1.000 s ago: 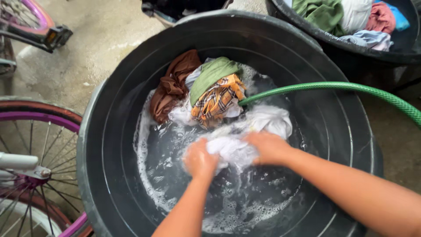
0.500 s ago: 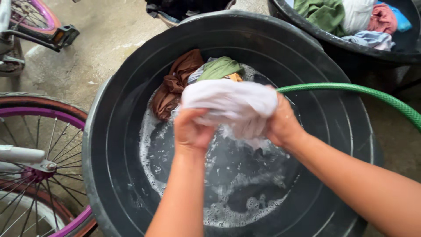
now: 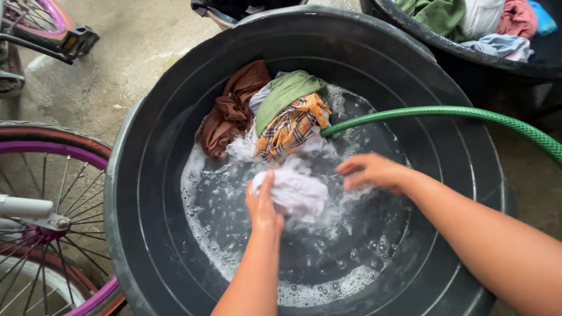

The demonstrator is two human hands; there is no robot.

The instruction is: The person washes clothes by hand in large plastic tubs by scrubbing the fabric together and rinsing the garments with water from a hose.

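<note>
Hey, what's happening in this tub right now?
A person is washing clothes by hand in a big black tub of soapy water. The left hand grips a bunched white cloth at the water's surface, while the right hand is open just beside it, over the foam. A green hose runs into the tub, and brown, green and orange plaid garments are piled at the far side.

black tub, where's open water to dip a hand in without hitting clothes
Open soapy water lies along the near side of the black tub, below the left hand and white cloth, and along the left wall. The far side is crowded: brown garment, green cloth, plaid cloth, green hose. The right hand hovers centre-right.
</note>
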